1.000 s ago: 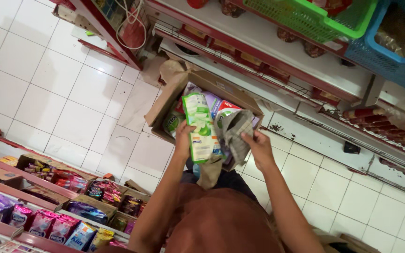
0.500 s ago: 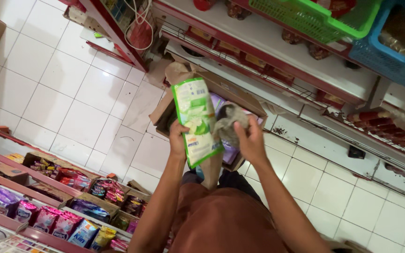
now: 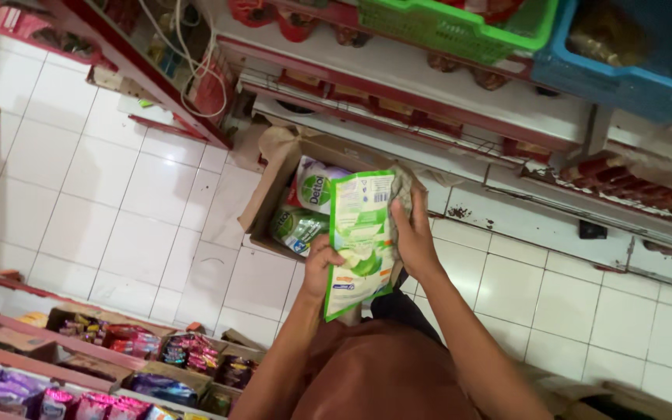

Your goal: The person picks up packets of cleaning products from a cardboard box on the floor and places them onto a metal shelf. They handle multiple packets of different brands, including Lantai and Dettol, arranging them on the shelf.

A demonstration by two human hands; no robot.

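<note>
Here both hands grip a green pouch above a cardboard box of pouches.

pouches: 3 | cardboard box: 1 | baskets: 2

The floor is laid with large white square tiles, separated by dark grout lines. Along the far side, red and white shelving is seen, with a green plastic basket and a blue plastic crate set on top. Loose cables are hung at the far left beside a red shelf post. At the near left, a low red rack is filled with rows of colourful sachets. The scene is lit evenly.
</note>
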